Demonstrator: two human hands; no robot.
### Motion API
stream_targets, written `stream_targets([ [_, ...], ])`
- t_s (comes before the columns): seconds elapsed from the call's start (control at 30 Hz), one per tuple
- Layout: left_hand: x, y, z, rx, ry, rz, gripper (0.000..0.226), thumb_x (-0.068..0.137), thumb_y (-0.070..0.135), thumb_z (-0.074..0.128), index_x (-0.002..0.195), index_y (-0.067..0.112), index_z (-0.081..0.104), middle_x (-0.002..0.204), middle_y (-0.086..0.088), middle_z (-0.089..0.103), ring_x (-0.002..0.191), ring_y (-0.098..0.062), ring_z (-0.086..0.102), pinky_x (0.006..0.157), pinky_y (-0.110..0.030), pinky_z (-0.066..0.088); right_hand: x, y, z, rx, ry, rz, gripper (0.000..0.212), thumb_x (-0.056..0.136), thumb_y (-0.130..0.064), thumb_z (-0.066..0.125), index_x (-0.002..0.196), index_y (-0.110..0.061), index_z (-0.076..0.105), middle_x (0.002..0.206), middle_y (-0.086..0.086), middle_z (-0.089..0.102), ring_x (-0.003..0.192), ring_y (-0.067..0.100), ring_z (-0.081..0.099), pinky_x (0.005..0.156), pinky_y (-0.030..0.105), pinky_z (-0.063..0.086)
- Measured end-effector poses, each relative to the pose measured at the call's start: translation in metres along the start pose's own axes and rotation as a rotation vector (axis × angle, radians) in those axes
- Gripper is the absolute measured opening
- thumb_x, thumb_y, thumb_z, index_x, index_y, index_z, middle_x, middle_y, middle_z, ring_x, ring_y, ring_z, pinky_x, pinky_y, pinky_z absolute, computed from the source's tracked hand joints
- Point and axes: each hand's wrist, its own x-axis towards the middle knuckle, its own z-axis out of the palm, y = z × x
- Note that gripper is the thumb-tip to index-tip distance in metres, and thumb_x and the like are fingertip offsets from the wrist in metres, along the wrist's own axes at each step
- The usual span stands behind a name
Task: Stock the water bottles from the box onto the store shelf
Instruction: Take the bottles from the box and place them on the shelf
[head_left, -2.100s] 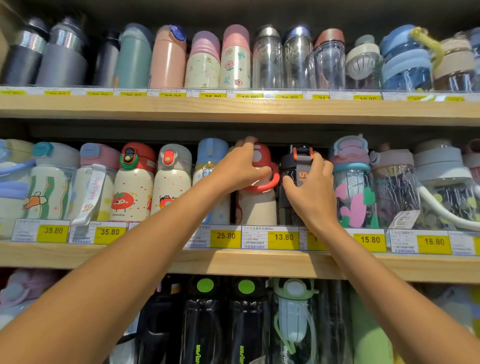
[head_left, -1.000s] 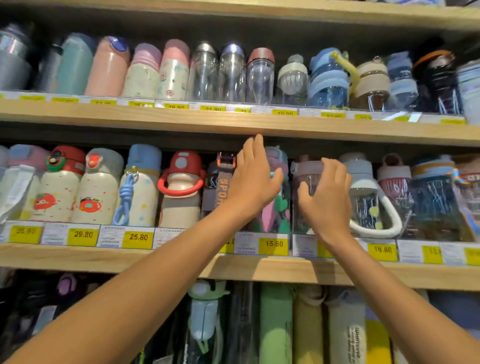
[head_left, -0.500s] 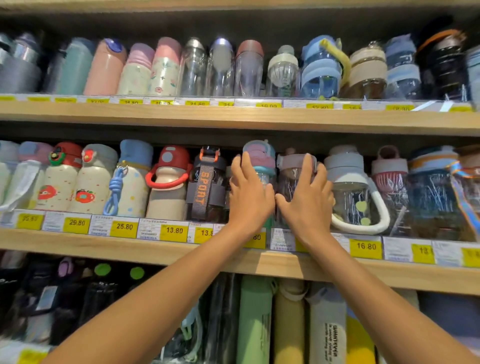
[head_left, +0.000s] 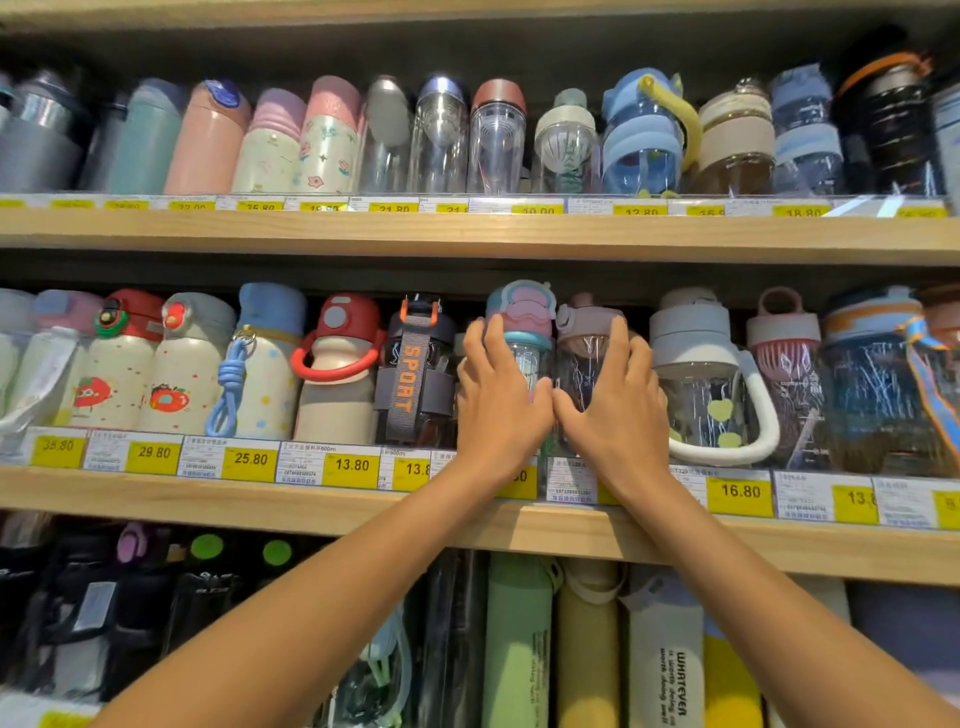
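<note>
The left hand (head_left: 498, 410) lay flat, fingers straight, on the pink-lid bottle (head_left: 522, 312); the right hand (head_left: 618, 415) likewise pressed the mauve-lid bottle (head_left: 587, 319); thumbs touched between them.

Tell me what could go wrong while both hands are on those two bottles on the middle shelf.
1. The left hand and right hand lie flat on the pink-lidded bottle and the mauve-lidded bottle without gripping them; a hard push may tip them backward.
2. The row is tightly packed: a sideways shove could knock the SPORT bottle or the white-handled bottle.
3. The wrists cross the price tags and might dislodge them.
</note>
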Motion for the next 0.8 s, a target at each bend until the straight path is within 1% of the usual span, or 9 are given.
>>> stream_targets([
  [0.17, -0.0006, -0.001, 0.0016, 0.02, 0.013, 0.009, 0.078, 0.087, 0.031, 0.056, 0.149, 0.015, 0.01, 0.154, -0.004, 0.006, 0.135, -0.035, 0.026, 0.107, -0.049, 0.031, -0.0002, 0.0001, -0.0024, -0.015, -0.011, 0.015, 0.088, 0.084, -0.04, 0.06, 0.151, -0.012, 0.009, 0.152, 0.015, 0.023, 0.133, 0.036, 0.03, 0.103, 0.045, 0.035],
  [0.3, -0.0008, -0.0025, 0.003, 0.02, 0.017, 0.019, 0.076, 0.088, 0.031, 0.055, 0.148, 0.015, 0.012, 0.154, -0.005, 0.006, 0.136, -0.033, 0.023, 0.107, -0.049, 0.031, -0.0001, 0.0014, -0.0049, -0.007, -0.017, 0.021, 0.087, 0.084, -0.039, 0.059, 0.151, -0.011, 0.011, 0.152, 0.016, 0.024, 0.132, 0.037, 0.031, 0.104, 0.044, 0.034],
  [0.43, -0.001, -0.0036, 0.0033, -0.009, -0.014, 0.02, 0.071, 0.092, 0.029, 0.05, 0.148, 0.015, 0.01, 0.155, -0.003, 0.002, 0.138, -0.033, 0.02, 0.109, -0.05, 0.03, -0.0011, 0.0024, -0.0074, 0.049, -0.027, 0.01, 0.084, 0.085, -0.035, 0.059, 0.151, -0.01, 0.012, 0.153, 0.015, 0.022, 0.134, 0.036, 0.032, 0.105, 0.043, 0.033],
  [0.5, 0.0002, -0.0043, 0.0022, -0.026, -0.042, 0.018, 0.069, 0.093, 0.028, 0.047, 0.149, 0.015, 0.008, 0.156, -0.002, -0.001, 0.14, -0.033, 0.017, 0.111, -0.05, 0.027, -0.0013, 0.0029, -0.0083, 0.086, -0.031, 0.001, 0.083, 0.085, -0.032, 0.058, 0.151, -0.009, 0.013, 0.153, 0.014, 0.021, 0.133, 0.035, 0.035, 0.103, 0.045, 0.038],
  [0.57, 0.0008, -0.0051, 0.0005, -0.041, -0.063, 0.018, 0.068, 0.094, 0.026, 0.045, 0.15, 0.015, 0.007, 0.157, -0.002, -0.003, 0.142, -0.033, 0.015, 0.112, -0.048, 0.024, -0.0015, 0.0033, -0.009, 0.105, -0.034, -0.009, 0.082, 0.085, -0.031, 0.058, 0.151, -0.009, 0.013, 0.153, 0.013, 0.021, 0.129, 0.036, 0.042, 0.098, 0.046, 0.043],
  [0.67, 0.0011, -0.0068, -0.0014, -0.047, -0.086, 0.015, 0.067, 0.096, 0.026, 0.043, 0.15, 0.015, 0.005, 0.158, -0.002, -0.005, 0.143, -0.033, 0.013, 0.113, -0.048, 0.023, -0.0015, 0.0029, -0.0089, 0.088, -0.047, -0.005, 0.08, 0.087, -0.032, 0.056, 0.151, -0.01, 0.013, 0.154, 0.012, 0.02, 0.126, 0.037, 0.045, 0.094, 0.045, 0.044],
  [0.73, 0.0015, -0.0077, -0.0015, -0.046, -0.092, 0.012, 0.067, 0.096, 0.027, 0.042, 0.15, 0.016, 0.005, 0.158, -0.002, -0.005, 0.143, -0.033, 0.013, 0.113, -0.047, 0.024, -0.0021, 0.0028, -0.0074, 0.062, -0.048, -0.005, 0.079, 0.088, -0.035, 0.055, 0.15, -0.01, 0.013, 0.154, 0.012, 0.02, 0.129, 0.035, 0.04, 0.096, 0.043, 0.041],
  [0.8, 0.0019, -0.0079, -0.0015, -0.041, -0.089, 0.014, 0.067, 0.096, 0.028, 0.043, 0.15, 0.016, 0.005, 0.158, -0.002, -0.004, 0.144, -0.033, 0.013, 0.113, -0.048, 0.024, -0.0031, 0.0027, -0.0063, 0.008, -0.039, -0.019, 0.082, 0.088, -0.042, 0.056, 0.15, -0.009, 0.013, 0.152, 0.012, 0.022, 0.133, 0.032, 0.029, 0.101, 0.043, 0.037],
])
